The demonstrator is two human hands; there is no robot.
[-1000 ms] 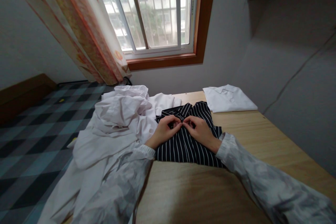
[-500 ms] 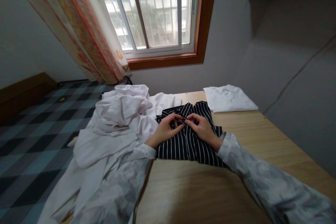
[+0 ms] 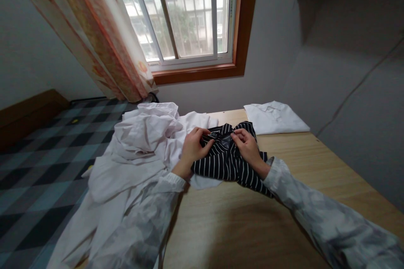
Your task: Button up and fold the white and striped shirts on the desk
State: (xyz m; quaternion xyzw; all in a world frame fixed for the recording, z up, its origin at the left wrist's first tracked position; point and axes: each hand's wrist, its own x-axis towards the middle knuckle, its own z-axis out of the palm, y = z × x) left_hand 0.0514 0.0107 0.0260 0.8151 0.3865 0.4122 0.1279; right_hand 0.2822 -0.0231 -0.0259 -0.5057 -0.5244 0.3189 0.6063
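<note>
1. Both hands were on one garment: a black striped shirt (image 3: 221, 163) with thin white stripes, lying on the far left part of the wooden table (image 3: 240, 227).
2. Shirt looked rumpled and bunched, its collar end gathered into a knot of folds between the hands. Its near edge ran uneven, trailing toward the right sleeve.
3. Left hand (image 3: 193, 149) had its fingers curled shut on the collar end of the shirt, at the left side of the bunch.
4. Right hand (image 3: 249, 148) had thumb and fingers pinched closed on the same bunch from the right. The fingertips of the two hands were close together.
5. Shirt's left edge touched the pile of white clothes (image 3: 142, 143). A folded white shirt (image 3: 275, 119) lay apart, at the far right of the table.
6. Against half a second earlier: the shirt had lain flatter and wider, with both hands lower on its front.
7. Hands had since moved up toward the collar and the cloth had drawn up with them, uncovering a patch of white fabric (image 3: 205, 182) at its near left edge.
</note>
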